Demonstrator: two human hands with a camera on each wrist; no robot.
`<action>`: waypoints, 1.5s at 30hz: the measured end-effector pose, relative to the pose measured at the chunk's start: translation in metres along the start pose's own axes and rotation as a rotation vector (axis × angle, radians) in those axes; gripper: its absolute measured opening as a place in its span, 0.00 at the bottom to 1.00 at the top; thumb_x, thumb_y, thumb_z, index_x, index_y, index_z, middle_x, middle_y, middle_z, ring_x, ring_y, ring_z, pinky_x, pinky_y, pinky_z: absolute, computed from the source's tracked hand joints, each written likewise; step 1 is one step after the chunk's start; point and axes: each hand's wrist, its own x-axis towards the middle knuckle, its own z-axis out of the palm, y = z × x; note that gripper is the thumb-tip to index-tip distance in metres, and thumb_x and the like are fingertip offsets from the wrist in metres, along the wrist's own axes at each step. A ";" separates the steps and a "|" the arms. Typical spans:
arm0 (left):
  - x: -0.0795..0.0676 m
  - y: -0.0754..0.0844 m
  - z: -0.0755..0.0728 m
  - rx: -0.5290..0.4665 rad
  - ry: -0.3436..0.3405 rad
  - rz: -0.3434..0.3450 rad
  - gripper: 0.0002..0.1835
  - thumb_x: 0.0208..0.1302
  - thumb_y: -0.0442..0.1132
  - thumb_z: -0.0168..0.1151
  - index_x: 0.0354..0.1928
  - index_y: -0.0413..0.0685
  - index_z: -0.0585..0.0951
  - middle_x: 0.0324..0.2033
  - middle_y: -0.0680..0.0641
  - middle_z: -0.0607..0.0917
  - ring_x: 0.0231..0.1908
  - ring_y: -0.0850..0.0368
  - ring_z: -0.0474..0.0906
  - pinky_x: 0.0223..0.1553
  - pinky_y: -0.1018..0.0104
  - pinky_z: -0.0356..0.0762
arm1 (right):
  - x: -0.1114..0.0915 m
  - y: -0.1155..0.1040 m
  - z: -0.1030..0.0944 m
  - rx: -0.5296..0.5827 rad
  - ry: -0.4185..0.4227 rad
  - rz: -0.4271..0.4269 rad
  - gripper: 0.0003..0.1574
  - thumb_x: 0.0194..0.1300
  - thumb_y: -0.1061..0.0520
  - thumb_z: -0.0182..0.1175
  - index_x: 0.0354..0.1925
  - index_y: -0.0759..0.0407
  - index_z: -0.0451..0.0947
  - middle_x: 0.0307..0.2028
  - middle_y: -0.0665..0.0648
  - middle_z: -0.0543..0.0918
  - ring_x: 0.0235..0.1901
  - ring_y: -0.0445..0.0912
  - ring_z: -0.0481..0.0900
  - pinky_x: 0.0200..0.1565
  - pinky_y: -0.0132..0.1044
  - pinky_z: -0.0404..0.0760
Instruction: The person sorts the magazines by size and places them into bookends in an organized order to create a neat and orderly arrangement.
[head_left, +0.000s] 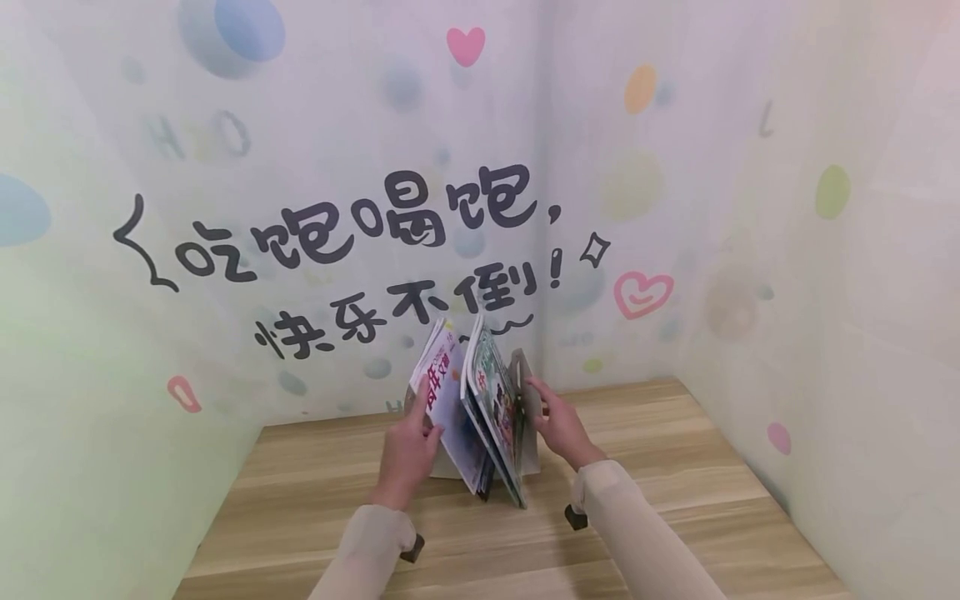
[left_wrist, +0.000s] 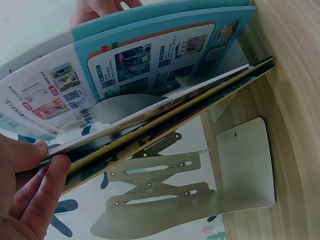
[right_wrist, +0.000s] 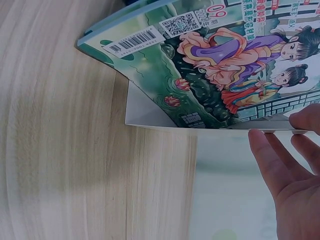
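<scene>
An expandable metal bookend (left_wrist: 245,165) with a crisscross lattice stands on the table, holding several thin magazines. Between thumb and fingers, my left hand (head_left: 407,457) pinches the left magazines (head_left: 457,429), which lean at a slant. In the left wrist view the bookend's lattice and one end plate show beside these magazines, apart from that hand. My right hand (head_left: 562,427) pinches the upright right end plate (head_left: 530,421) of the bookend. Against its inner side, the right-hand magazines (right_wrist: 200,75) stand tilted, with a green illustrated cover. A gap separates the two groups of magazines.
The wood-grain table (head_left: 637,517) stretches out on both sides and in front of the bookend. Behind it rises a pale wall (head_left: 337,108) with printed lettering and coloured dots, and another wall (head_left: 847,333) closes in the right.
</scene>
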 end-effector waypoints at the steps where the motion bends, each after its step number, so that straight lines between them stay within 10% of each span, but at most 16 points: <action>1: 0.000 0.000 0.001 0.004 -0.002 0.000 0.48 0.54 0.29 0.71 0.75 0.53 0.58 0.31 0.38 0.86 0.23 0.56 0.80 0.22 0.69 0.77 | 0.000 0.000 0.000 0.001 -0.001 0.000 0.47 0.61 0.74 0.56 0.71 0.42 0.61 0.65 0.69 0.68 0.54 0.65 0.77 0.44 0.54 0.82; 45: -0.001 0.003 0.034 0.189 0.001 0.042 0.51 0.50 0.32 0.74 0.75 0.50 0.58 0.11 0.55 0.67 0.11 0.62 0.58 0.13 0.67 0.61 | 0.000 0.001 0.001 -0.004 0.002 -0.017 0.47 0.61 0.75 0.56 0.71 0.42 0.61 0.64 0.69 0.70 0.53 0.66 0.77 0.44 0.53 0.82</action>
